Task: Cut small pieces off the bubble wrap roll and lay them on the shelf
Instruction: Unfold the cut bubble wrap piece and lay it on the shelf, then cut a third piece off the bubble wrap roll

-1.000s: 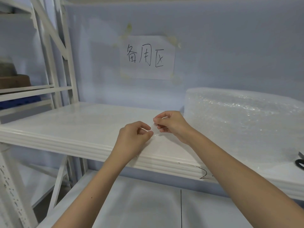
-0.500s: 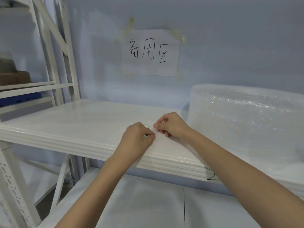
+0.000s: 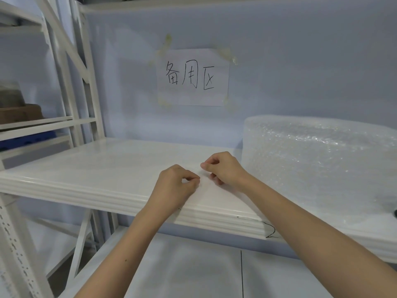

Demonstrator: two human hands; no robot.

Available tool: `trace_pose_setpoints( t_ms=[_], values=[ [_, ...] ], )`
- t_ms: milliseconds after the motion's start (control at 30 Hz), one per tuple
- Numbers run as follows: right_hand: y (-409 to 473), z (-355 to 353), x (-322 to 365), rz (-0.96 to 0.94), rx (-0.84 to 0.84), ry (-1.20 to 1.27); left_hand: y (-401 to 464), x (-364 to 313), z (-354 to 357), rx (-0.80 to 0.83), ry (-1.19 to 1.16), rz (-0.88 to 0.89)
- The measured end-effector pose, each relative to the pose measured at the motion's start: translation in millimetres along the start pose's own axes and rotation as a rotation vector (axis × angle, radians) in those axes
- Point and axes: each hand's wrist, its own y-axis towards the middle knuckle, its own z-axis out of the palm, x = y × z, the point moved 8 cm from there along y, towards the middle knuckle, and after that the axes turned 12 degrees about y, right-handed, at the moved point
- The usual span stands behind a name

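The big roll of clear bubble wrap (image 3: pixel 322 164) lies on the right half of the white shelf (image 3: pixel 96 168). My left hand (image 3: pixel 176 186) and my right hand (image 3: pixel 223 168) are close together just left of the roll, low over the shelf near its front edge. Both pinch thumb against forefinger on a small, nearly transparent piece of bubble wrap (image 3: pixel 201 173) stretched between the fingertips. The piece is very hard to make out against the white board. I cannot tell whether it touches the shelf.
A paper sign (image 3: pixel 193 77) with handwriting is taped to the wall behind. White rack uprights (image 3: pixel 86 82) stand at the left, with boxes (image 3: pixel 19 114) on a neighbouring shelf. A dark object (image 3: pixel 394 212) peeks in at the right edge. A lower white shelf (image 3: pixel 193 272) lies under my forearms.
Both hands have sunk from slightly above the shelf down to its surface, still pinching the small piece. The view has shifted a little.
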Motion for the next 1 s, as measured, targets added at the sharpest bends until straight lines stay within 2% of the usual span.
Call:
trace_pose_setpoints(
  t_ms=[167, 300, 467, 567, 733, 767, 867, 933, 1000],
  values=[
    [-12, -8, 10, -0.051, -0.034, 0.010, 0, 1, -2, -0.016, -0.001, -0.025],
    [-50, -28, 24, -0.097, -0.134, 0.003, -9, -12, -1, -0.032, -0.046, 0.022],
    [-153, -58, 33, -0.116, -0.128, -0.021, -25, -54, 16, -0.012, -0.140, 0.105],
    [-220, -103, 29, -0.117, -0.212, -0.161, -38, -82, 32, 0.024, -0.254, 0.132],
    [-278, -239, 11, -0.012, -0.694, -0.515, -51, -129, 59, 0.120, -0.356, 0.164],
    [-279, -262, 7, 0.023, -0.745, -0.616, -53, -138, 66, 0.144, -0.371, 0.161],
    [-267, -305, -20, 0.247, -0.721, -0.829, -56, -158, 85, 0.206, -0.386, 0.139],
    [-260, -316, -38, 0.369, -0.662, -0.848, -57, -168, 93, 0.225, -0.369, 0.141],
    [-253, -319, -42, 0.403, -0.631, -0.851, -58, -176, 98, 0.243, -0.371, 0.145]
  ],
)
